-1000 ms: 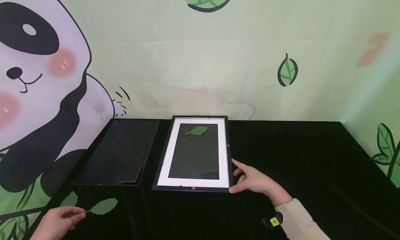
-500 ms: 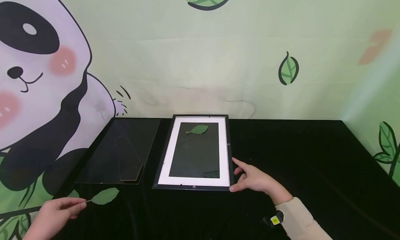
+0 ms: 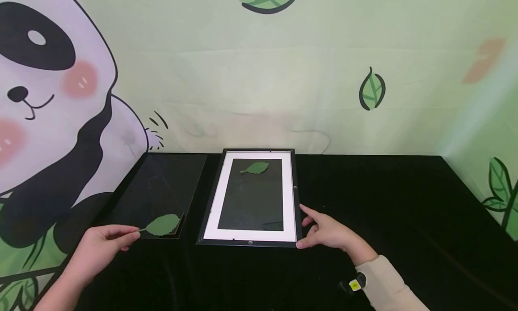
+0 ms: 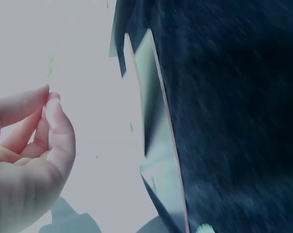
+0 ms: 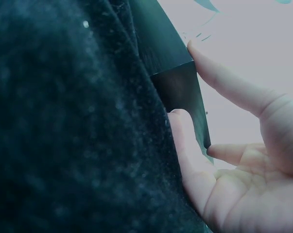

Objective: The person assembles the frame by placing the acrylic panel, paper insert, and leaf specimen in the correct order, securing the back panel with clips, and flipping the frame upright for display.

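Leaf [image 3: 163, 225] pinched in left grip [image 3: 106, 243], right grip [image 3: 328, 232] spread, touching frame [image 3: 256, 235]

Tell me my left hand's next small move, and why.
Probably ease the oval green serrated leaf rightward over the black rectangular frame with the white border: your left hand pinches that leaf's stem left of the frame, another green leaf lies inside that border, and your right hand touches the frame's near right corner.

Your leaf [image 3: 163, 225] is green, your picture frame [image 3: 226, 243] black with white mat [image 3: 263, 236], your panda-patterned backdrop [image 3: 202, 81] pale green.
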### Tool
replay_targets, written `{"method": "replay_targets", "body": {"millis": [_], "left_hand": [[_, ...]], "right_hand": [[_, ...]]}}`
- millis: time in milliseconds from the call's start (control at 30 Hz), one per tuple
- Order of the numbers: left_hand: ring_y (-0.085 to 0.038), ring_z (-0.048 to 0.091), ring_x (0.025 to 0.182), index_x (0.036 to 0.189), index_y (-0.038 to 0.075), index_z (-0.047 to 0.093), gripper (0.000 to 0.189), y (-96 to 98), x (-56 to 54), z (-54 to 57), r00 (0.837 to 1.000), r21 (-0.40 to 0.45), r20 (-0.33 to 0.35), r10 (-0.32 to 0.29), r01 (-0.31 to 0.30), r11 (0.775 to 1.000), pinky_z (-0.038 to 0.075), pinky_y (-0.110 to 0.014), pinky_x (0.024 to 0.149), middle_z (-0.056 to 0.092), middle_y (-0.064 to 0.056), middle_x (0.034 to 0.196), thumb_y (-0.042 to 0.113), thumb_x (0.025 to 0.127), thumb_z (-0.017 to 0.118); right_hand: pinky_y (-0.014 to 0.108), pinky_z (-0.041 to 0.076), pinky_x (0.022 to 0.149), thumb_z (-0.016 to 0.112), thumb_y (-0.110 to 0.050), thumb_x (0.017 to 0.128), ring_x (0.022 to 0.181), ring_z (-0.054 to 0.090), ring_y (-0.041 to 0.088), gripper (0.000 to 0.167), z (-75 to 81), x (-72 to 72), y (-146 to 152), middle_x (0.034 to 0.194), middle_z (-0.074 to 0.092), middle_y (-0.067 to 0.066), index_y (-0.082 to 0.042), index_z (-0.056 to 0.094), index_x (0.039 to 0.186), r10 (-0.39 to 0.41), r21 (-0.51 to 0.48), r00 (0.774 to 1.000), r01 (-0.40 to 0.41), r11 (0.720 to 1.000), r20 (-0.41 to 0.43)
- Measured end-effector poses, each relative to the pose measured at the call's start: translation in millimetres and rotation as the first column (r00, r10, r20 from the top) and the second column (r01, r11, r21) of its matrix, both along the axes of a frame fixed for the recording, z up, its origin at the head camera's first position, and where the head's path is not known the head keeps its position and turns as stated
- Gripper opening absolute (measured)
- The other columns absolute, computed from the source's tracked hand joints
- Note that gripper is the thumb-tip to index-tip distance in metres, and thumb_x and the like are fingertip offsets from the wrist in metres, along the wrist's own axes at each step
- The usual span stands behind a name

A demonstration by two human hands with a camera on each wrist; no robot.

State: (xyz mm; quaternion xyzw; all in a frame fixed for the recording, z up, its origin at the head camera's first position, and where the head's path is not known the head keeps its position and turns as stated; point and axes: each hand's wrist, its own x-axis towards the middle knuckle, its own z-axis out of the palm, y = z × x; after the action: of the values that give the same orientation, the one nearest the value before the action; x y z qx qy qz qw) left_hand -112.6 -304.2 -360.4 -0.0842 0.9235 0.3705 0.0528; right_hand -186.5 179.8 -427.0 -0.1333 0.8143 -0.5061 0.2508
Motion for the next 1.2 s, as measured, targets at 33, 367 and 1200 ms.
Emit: {"method": "replay_targets", "body": {"millis": [33, 367, 1200], "left_hand": [[-0.016, 0.061, 0.079, 0.114, -0.003, 0.069, 0.04, 4.4, -2.7, 0.7, 1.0, 0.003, -0.015, -0.007, 0.007, 1.0, 0.048, -0.032, 0.069, 0.072, -0.01, 0.099, 0.031, 0.094, 0.064], [-0.02, 0.063, 0.081, 0.112, -0.004, 0.069, 0.035, 41.6, -26.2, -2.3, 0.993, 0.063, -0.111, -0.038, 0.045, 0.997, 0.052, -0.034, 0.072, 0.071, -0.014, 0.101, 0.025, 0.093, 0.066], [-0.02, 0.059, 0.072, 0.103, -0.004, 0.072, 0.021, 109.4, -82.9, -10.8, 0.974, 0.082, -0.216, -0.066, 0.085, 0.993, 0.048, -0.03, 0.061, 0.069, -0.017, 0.093, 0.012, 0.09, 0.067]], "right_hand": [[0.04, 0.05, 0.085, 0.082, -0.017, 0.077, 0.079, 0.067, 0.018, 0.102, 0.0, 0.0, -0.1, 0.127, 0.047, 0.02, -0.003, 0.016, 0.153, -0.001, 0.0, 1.0, 0.001, 1.0, -0.001], [0.041, 0.05, 0.086, 0.081, -0.016, 0.078, 0.08, 0.067, 0.018, 0.101, 0.7, 0.9, 0.3, 0.127, 0.047, 0.02, -0.003, 0.016, 0.153, -0.007, 0.008, 1.0, 0.007, 1.0, -0.004], [0.04, 0.05, 0.085, 0.082, -0.018, 0.077, 0.079, 0.066, 0.017, 0.101, -1.7, -1.4, 0.2, 0.127, 0.048, 0.019, -0.003, 0.017, 0.153, -0.005, 0.016, 1.0, 0.005, 1.0, -0.007]]}}
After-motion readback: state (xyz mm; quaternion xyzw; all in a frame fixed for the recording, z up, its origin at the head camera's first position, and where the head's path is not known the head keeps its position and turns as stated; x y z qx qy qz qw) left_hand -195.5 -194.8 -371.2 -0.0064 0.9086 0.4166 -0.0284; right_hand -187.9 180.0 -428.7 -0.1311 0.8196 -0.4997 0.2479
